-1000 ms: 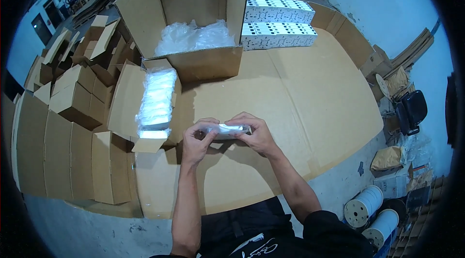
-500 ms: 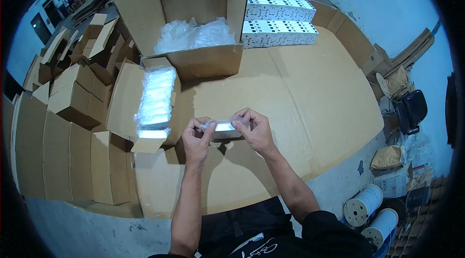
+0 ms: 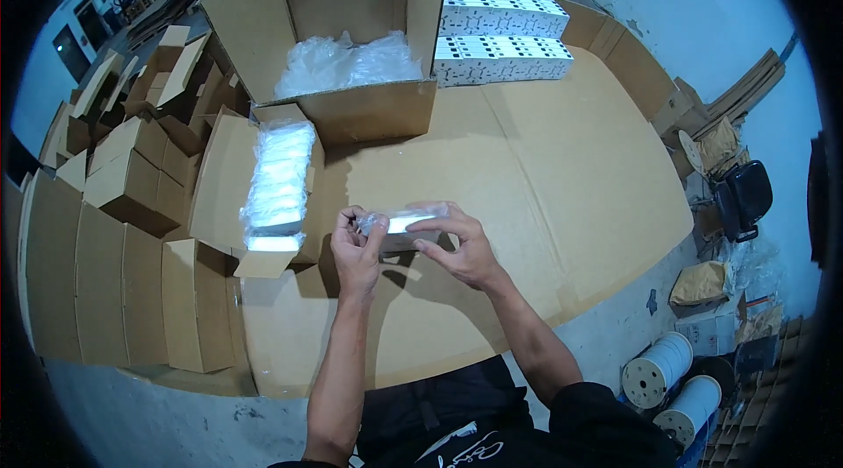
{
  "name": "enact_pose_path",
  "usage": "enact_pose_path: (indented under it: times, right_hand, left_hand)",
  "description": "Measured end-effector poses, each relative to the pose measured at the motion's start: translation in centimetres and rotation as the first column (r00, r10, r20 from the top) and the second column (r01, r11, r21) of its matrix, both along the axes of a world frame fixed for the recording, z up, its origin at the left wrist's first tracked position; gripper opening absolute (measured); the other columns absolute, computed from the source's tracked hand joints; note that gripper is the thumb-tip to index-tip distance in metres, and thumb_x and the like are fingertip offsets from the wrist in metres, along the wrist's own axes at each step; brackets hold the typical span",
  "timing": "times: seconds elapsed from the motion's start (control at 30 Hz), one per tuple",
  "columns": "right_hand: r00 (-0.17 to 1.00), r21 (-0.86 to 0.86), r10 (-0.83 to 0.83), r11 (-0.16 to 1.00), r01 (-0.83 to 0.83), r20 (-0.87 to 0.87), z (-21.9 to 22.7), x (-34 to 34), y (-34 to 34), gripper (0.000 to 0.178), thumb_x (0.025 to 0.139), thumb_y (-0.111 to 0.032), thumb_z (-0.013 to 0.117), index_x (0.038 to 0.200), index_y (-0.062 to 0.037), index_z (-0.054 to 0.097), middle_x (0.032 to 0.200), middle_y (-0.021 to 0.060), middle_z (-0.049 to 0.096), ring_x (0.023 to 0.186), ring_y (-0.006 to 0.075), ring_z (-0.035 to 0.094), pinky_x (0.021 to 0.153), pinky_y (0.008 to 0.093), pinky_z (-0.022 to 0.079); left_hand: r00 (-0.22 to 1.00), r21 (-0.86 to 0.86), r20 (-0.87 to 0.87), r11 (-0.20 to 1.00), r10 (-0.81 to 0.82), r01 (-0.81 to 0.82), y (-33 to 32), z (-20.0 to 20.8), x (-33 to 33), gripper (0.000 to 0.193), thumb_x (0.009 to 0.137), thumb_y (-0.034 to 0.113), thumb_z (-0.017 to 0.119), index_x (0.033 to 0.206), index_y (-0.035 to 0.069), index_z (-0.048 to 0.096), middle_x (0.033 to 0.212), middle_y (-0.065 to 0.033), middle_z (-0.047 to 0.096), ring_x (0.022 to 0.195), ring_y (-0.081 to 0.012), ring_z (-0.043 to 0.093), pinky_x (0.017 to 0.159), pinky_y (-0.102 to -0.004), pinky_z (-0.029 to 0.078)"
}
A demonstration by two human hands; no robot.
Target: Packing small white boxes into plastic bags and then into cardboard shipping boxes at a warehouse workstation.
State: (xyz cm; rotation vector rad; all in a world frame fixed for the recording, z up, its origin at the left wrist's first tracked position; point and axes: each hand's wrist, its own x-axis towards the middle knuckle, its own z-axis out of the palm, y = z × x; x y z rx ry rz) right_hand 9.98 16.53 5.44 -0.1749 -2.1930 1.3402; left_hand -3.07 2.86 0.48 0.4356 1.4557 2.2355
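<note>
A broad cardboard-covered table [image 3: 492, 161] fills the middle, and at its far side stands a large open carton [image 3: 369, 112] with crumpled clear plastic [image 3: 351, 62] inside. To the left of the table are folded and open brown boxes [image 3: 140, 174]; a smaller open carton [image 3: 211, 196] in front of the large one holds a row of film-wrapped packages [image 3: 279, 174]. Right of the large carton, white boxes [image 3: 502, 60] stand in two stepped rows, covered in repeated dark printed marks too small to read. The person's black shirt [image 3: 562, 433] carries white script-like lettering, partly cut off by the lower edge. The left hand [image 3: 356, 253] is nearly closed, thumb against fingers, pinching the left end of a small wrapped package [image 3: 401, 240] in clear film, lifted above the near part of the table, to the right of the smaller carton. The right hand [image 3: 470, 253] is half open, forefinger laid across the package's top and thumb apart below; whether it grips cannot be told. Half a second ago the right thumb and forefinger were pinching film at the right end; now they have parted, while the left hand keeps its pinch.
</note>
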Motion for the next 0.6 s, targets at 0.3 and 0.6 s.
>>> enact_pose_path:
  times: [0.3, 0.6]
  right_hand:
    - [0.99, -0.187, 0.005, 0.982, 0.022, 0.143, -0.1, -0.1, 0.5, 0.031, 0.087, 0.0, 0.073, 0.118, -0.0044, 0.075, 0.116, 0.0134, 0.072, 0.115, 0.0242, 0.065, 0.101, 0.0366, 0.051]
    - [0.982, -0.062, 0.022, 0.998, -0.011, 0.187, 0.5, -0.1, 1.6, 0.031, 0.084, -0.006, 0.078, 0.115, -0.0045, 0.075, 0.122, 0.0161, 0.069, 0.122, 0.0278, 0.062, 0.104, 0.0402, 0.05]
  left_hand:
    - [0.804, 0.031, -0.525, 0.95, 0.28, -0.311, 0.2, 2.2, 0.8, 0.053, 0.083, 0.001, 0.08, 0.128, 0.007, 0.052, 0.129, -0.013, 0.052, 0.117, -0.0233, 0.055, 0.103, -0.0377, 0.045]
    - [0.283, -0.153, -0.958, 0.907, -0.039, -0.391, -1.2, 4.6, 0.6, 0.034, 0.081, -0.003, 0.074, 0.109, 0.015, 0.073, 0.108, 0.0021, 0.075, 0.122, -0.0273, 0.057, 0.116, -0.0534, 0.035]
